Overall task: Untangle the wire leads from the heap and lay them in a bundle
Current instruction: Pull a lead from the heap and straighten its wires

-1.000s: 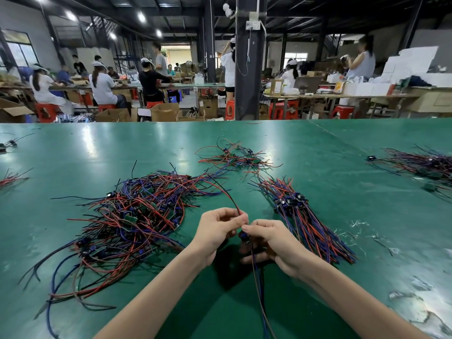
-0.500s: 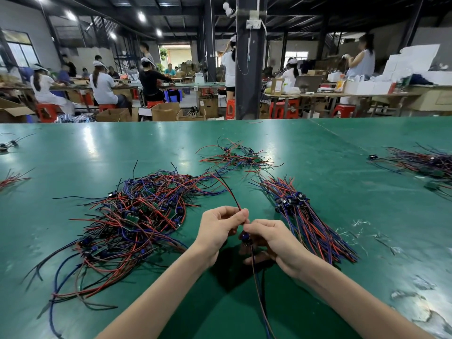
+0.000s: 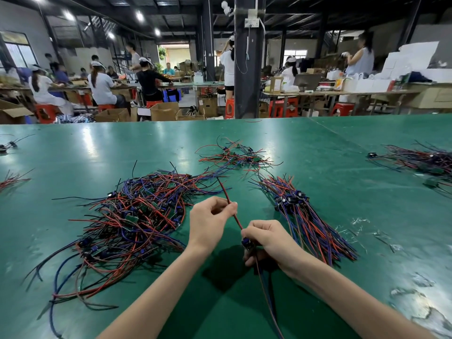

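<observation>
On green table point(image 3: 342, 192), wire heap point(image 3: 137, 216) and bundle point(image 3: 308, 221); workshop point(image 3: 195, 69) behind.

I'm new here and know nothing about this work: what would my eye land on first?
Most striking is the tangled heap of red, blue and black wire leads sprawling left of centre on the green table. Nearest the viewer, the left hand and right hand pinch one red lead between them; just right lies a tidy bundle.
</observation>
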A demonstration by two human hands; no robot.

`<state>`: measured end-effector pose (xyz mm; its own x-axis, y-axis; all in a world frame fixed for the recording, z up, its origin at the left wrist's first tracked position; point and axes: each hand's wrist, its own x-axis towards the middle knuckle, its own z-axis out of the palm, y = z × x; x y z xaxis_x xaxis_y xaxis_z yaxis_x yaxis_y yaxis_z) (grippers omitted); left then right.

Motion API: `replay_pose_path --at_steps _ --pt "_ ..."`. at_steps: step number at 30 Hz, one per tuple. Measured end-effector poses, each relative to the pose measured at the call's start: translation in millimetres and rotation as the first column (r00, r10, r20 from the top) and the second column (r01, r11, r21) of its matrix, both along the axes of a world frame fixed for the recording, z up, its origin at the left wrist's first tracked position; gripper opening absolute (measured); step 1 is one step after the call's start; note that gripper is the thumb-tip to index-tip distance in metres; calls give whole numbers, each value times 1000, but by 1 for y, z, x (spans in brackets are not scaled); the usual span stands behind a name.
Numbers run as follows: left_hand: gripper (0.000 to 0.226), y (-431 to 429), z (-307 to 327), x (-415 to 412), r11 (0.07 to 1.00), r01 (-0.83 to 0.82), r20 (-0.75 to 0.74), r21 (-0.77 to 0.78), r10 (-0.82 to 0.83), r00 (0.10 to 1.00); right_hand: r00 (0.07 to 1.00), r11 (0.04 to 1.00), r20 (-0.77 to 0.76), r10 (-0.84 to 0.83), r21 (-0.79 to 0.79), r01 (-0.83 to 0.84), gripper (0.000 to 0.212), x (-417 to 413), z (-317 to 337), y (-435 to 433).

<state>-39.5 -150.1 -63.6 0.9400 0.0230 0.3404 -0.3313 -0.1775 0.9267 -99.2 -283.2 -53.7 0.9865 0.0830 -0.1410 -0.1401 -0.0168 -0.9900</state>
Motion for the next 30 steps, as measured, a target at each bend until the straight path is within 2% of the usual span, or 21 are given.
replay_pose_path --at_steps 10,17,20,24,27,30 --pt "14 6 1 7 999 -36 -39 -16 36 999 999 999 39 -13 -28 14 28 -1 2 1" --pt "13 14 11 10 972 -125 -153 -197 96 984 999 998 40 6 -57 -4 26 -3 2 2" --pt "12 14 15 8 932 -119 -285 -342 18 958 999 998 33 1 -58 1 27 -2 2 2" --pt "12 12 27 6 793 -135 -449 -594 -188 873 1000 998 26 -5 -54 7 26 0 2 0" --pt "14 14 29 5 731 -152 -513 -665 -299 805 1000 998 20 9 -67 -8 26 -1 2 0" --pt "16 18 28 6 726 -168 -529 -666 -301 793 1000 997 20 19 -69 -17 26 -2 2 1"
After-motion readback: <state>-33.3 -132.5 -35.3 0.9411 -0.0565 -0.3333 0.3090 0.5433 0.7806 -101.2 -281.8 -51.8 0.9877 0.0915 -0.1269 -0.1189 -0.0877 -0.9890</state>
